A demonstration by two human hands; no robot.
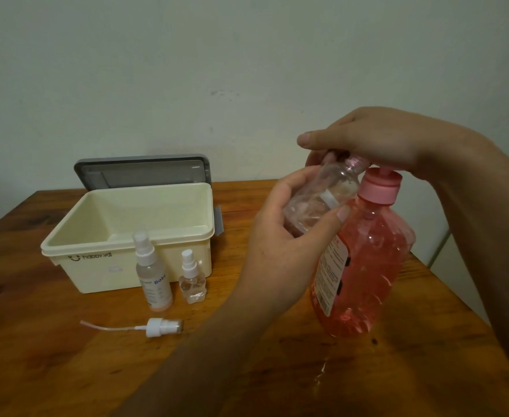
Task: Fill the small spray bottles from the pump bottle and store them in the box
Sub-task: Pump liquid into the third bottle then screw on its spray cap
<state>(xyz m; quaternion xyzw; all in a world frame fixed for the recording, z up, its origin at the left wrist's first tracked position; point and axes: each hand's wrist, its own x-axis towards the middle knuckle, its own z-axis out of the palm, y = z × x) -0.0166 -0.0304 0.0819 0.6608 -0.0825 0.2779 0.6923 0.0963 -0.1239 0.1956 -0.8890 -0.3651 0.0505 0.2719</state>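
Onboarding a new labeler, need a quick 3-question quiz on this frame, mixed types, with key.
1. True or false: the cream box already holds a spray bottle.
2. Which hand presses the pump bottle? A) left B) right
3. Fill in: the loose spray cap lies on the ____.

Key:
1. False; both capped bottles stand in front of it.
2. B; the right hand is on the pump while the left hand tilts the open clear bottle to the spout.
3. Table.

Glossy varnished wood on the table point(36, 341); smooth matt cream plastic for the box point(102, 266); clear glossy plastic on the pump bottle point(367, 266).
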